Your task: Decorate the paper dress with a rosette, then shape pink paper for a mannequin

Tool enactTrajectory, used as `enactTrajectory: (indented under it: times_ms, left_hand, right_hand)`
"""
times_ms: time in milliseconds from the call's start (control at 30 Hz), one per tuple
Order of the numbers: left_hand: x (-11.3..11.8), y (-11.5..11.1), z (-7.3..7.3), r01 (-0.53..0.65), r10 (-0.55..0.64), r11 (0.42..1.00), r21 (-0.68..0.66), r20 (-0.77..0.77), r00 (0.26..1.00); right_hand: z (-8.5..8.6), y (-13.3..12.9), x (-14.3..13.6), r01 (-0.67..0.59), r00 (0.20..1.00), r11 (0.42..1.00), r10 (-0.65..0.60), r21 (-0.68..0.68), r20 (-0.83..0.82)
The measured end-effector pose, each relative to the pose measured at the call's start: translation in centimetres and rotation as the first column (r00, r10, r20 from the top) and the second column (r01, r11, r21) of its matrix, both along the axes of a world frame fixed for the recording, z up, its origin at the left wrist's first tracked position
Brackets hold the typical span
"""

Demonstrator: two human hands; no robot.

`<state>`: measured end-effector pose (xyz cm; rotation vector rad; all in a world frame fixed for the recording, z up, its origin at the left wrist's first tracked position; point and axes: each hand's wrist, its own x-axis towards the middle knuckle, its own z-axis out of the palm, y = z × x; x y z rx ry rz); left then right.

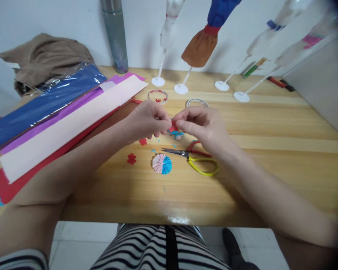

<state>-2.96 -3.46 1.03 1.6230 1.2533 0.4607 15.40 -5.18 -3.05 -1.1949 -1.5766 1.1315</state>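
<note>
One red flower (174,126), between both hands' fingers (180,123)

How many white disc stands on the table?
4, along the table's far side: leftmost stand; second stand, below the brown cloth; third stand, further right; rightmost stand, slightly nearer. None looks hidden.

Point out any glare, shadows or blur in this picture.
Head view: bright glare on the table, streaks on the blue wrapped packet; soft shadows on the wall; dark, blurred right border; smeared figures upper right; soft detail where the left hand and right hand nearly meet.
</note>
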Motion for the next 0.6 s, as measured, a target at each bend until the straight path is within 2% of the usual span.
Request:
enactTrajectory:
  times_ms: [200,367,433,467,533,600]
  left_hand:
    - [0.3,-0.1,-0.1,0.019,-0.019,1.0,-0.006,-0.003,1.0]
    - [-0.2,0.4,-0.5,-0.026,0.028,0.999,-0.023,0.065,0.998]
    - [-0.5,0.5,-0.6,-0.026,0.027,0.999,-0.031,0.028,0.999]
    - [-0.6,0.6,-0.8,0.009,-0.009,1.0,-0.026,-0.022,1.0]
    - [-0.7,0.4,-1.1,0.185,-0.183,0.983,-0.008,-0.175,0.967]
    - [-0.6,0.1,-1.7,0.413,-0.391,0.911,-0.013,-0.347,0.852]
  right_hand:
    - [-0.2,-0.4,0.3,0.015,1.0,0.999,-0.015,-0.033,0.004]
    - [-0.8,-0.5,0.8,0.053,0.996,0.996,-0.058,-0.069,-0.073]
    - [-1.2,-0.6,1.2,0.06,0.991,0.994,-0.07,-0.088,-0.115]
    - [-1.4,-0.7,1.4,0.059,0.988,0.993,-0.073,-0.106,-0.135]
    - [-1.8,-0.9,1.7,0.058,0.983,0.986,-0.084,-0.155,-0.165]
    - [-2.2,-1.4,1.8,0.063,0.977,0.977,-0.101,-0.205,-0.185]
